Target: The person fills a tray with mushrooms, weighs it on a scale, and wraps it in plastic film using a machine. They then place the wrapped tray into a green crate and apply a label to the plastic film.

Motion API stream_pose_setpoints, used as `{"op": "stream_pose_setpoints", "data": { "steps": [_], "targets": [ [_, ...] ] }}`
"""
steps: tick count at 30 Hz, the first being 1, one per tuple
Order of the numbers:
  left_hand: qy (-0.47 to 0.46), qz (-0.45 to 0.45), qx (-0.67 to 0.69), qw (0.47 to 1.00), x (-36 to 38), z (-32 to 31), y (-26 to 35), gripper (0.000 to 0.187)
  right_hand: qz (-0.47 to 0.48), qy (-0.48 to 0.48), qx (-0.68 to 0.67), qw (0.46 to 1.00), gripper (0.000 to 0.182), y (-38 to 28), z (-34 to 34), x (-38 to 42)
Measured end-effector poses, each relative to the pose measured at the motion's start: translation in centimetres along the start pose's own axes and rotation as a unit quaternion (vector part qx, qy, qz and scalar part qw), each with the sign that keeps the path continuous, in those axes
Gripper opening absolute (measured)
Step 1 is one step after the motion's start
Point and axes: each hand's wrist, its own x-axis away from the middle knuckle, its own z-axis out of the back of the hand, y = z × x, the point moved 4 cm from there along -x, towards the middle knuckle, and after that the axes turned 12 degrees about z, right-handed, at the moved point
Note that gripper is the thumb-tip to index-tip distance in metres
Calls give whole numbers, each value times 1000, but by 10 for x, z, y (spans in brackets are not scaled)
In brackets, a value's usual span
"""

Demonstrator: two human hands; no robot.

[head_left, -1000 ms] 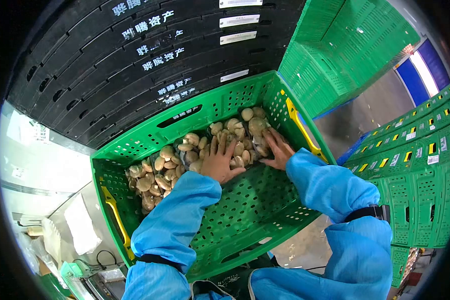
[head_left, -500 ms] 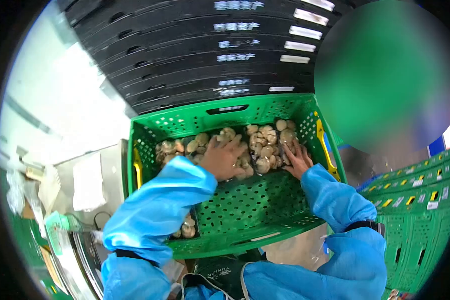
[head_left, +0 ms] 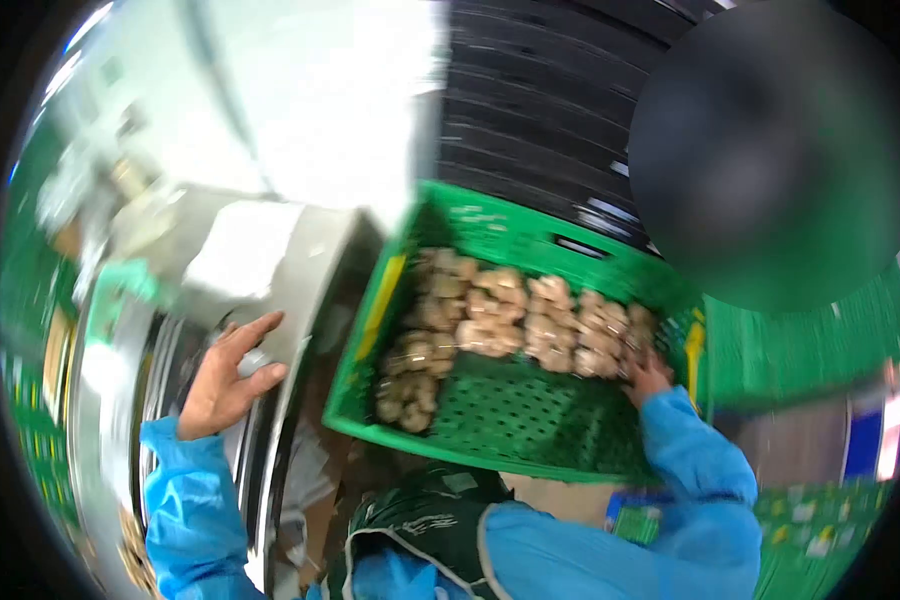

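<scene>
Packs of mushrooms (head_left: 495,312), shiny as if under clear film, stand in a row inside a green crate (head_left: 530,460). Another mushroom pack (head_left: 415,380) lies at the crate's near left corner. My right hand (head_left: 650,375) is inside the crate's right end, its stretched fingers against the last pack in the row; motion blurs the fingertips. Outside the crate, to the left, my left hand (head_left: 228,380) hovers by the metal counter and the dark equipment on it. Its thumb and fingers are apart, with nothing in them.
Stacked black crates (head_left: 530,110) rise behind the green one. On the left, a steel counter (head_left: 320,235) carries a white sheet (head_left: 245,250), plastic bags and a pale green object (head_left: 125,290). More green crates (head_left: 810,350) are piled at the right. A blurred disc covers the upper right.
My left hand has left the mushroom packs and moved out of the crate to the counter side. My right hand stays at the crate's right end. The view has swung left.
</scene>
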Motion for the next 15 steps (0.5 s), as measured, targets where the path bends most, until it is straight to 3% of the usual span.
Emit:
{"op": "stream_pose_setpoints", "data": {
  "steps": [1, 2, 3, 4, 5, 6, 8, 11, 13, 15],
  "targets": [
    [52, 9, 14, 998, 23, 5, -20, 62, 59, 9, 147, 987, 64, -23, 24, -5],
    [88, 27, 22, 996, 49, 12, -34, 60, 147, 74, 134, 977, 56, -18, 16, -23],
    [129, 49, 55, 989, 76, 13, -46, 58, 124, 43, 89, 987, 49, -49, 47, -35],
    [163, 77, 71, 981, 103, 13, -60, 56, 193, 111, -117, 968, 42, -82, 67, -51],
    [186, 98, 133, 969, 128, 10, -66, 53, 214, 86, -206, 951, 40, -142, 99, -56],
    [219, 102, 163, 957, 150, 3, -79, 50, 231, 147, -235, 933, 37, -141, 86, -88],
    [254, 140, 220, 931, 189, -24, -113, 49, 320, 114, -285, 896, 33, -240, 112, -97],
    [331, 227, 177, 899, 264, -49, -145, 45, 471, -6, -336, 816, 33, -373, 112, -96],
    [379, 305, 236, 841, 321, -67, -176, 44, 500, -101, -355, 783, 32, -453, 99, -73],
    [499, 351, 269, 746, 394, -86, -208, 45, 531, -217, -348, 741, 33, -542, 94, -1]
  ]
}}
